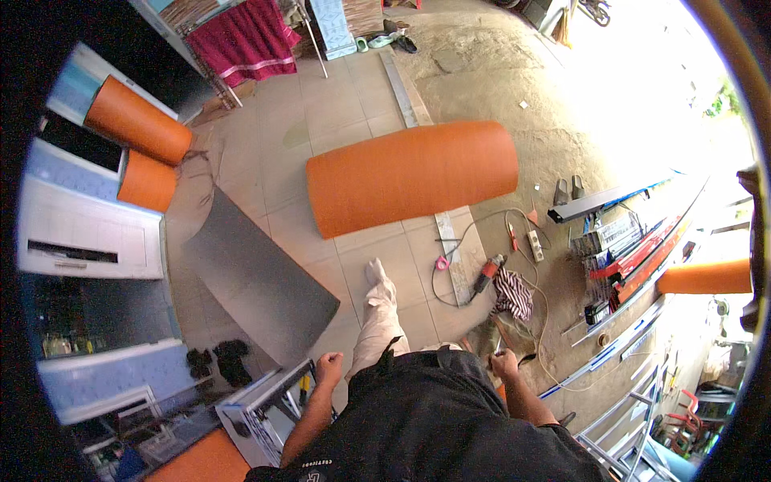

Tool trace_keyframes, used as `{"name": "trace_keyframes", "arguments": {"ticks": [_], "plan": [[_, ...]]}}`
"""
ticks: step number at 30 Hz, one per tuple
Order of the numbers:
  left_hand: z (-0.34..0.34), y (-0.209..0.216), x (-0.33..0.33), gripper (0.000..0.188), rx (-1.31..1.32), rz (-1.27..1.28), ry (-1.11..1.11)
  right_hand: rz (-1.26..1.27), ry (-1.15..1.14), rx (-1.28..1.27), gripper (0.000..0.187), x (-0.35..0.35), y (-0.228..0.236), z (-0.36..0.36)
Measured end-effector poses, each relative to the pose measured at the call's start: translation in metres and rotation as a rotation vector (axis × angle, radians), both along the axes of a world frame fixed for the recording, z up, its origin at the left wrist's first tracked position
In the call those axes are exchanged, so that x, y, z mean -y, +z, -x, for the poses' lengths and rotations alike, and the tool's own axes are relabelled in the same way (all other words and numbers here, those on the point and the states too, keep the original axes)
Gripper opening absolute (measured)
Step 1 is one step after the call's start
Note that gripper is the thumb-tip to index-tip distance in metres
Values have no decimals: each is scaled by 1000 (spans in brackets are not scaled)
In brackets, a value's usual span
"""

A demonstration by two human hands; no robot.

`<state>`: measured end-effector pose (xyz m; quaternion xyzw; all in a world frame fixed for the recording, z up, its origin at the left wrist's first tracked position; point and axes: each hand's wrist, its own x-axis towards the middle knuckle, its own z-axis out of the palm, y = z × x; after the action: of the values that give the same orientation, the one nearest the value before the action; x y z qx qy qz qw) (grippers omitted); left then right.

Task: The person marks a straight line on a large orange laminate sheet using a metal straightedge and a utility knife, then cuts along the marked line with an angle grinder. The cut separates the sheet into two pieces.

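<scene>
Both of my hands hang low beside my body as I stand on the tiled floor. My left hand [329, 369] is curled closed, and no object shows in it. It is near a metal-framed cabinet [273, 410]. My right hand [504, 364] is closed around a slim light-coloured thing [498, 348] whose tip shows above the fingers; its kind is too small to tell. Ahead of me lies a large orange roll [414, 177]. To its left a grey sheet [257, 277] with curved edges lies spread on the tiles.
Right of my foot are a red power tool [487, 273], a striped cloth [512, 294], a white power strip [535, 246] and looping cables. Metal profiles [634, 265] are stacked farther right. Two more orange rolls [138, 120] [148, 181] stand left. A maroon towel [242, 42] hangs on a rack.
</scene>
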<state>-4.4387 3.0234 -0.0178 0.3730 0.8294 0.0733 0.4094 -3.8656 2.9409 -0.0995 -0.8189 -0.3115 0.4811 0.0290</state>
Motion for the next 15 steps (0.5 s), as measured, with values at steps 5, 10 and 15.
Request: {"name": "trace_keyframes", "arguments": {"ticks": [5, 10, 15], "plan": [[21, -2, -148, 28, 151, -49, -58, -14, -68, 76, 29, -101, 25, 41], [35, 37, -291, 28, 45, -100, -163, -381, -40, 154, 33, -232, 40, 59], [19, 7, -396, 27, 96, -72, -133, -115, -366, -69, 33, -356, 21, 59]]}}
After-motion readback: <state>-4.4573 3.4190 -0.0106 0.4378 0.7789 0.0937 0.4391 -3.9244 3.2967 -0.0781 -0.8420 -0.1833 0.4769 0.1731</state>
